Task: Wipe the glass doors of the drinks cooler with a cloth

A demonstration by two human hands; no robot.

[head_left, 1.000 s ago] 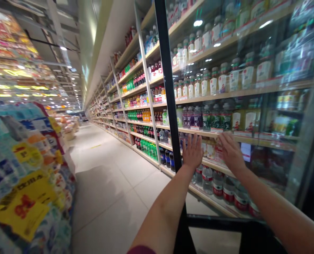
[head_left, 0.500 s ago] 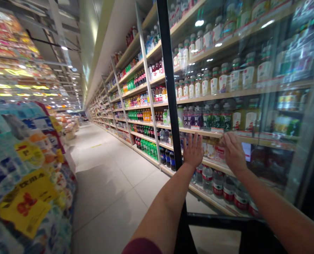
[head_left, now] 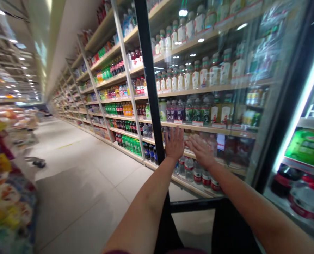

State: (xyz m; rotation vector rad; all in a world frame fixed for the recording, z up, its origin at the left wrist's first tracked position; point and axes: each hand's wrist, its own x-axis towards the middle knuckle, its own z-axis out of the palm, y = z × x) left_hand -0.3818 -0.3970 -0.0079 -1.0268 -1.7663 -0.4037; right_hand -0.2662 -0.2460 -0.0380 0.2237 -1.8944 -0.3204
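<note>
A glass cooler door (head_left: 190,135) with a black frame stands swung open in front of me. My left hand (head_left: 174,144) lies flat near its left frame edge, fingers spread upward, apparently touching the glass. Just to the right, my right hand (head_left: 201,150) is at the glass too, its fingers stretched out and pointing up to the left. That hand is slightly blurred, and I see nothing held in either hand. Bottles of drinks (head_left: 196,74) show through the pane on the shelves behind.
Long drink shelves (head_left: 119,116) run away on the left side of the door. At the right edge is the lit cooler interior with green packs (head_left: 306,146) and large red-capped bottles (head_left: 303,195). Colourful stacked goods (head_left: 11,197) border the tiled aisle (head_left: 93,197) on the left.
The view has turned right, bringing the cooler interior into sight. My right hand has moved left across the glass towards my left hand, its bent fingers now straighter. My left hand stays by the frame.
</note>
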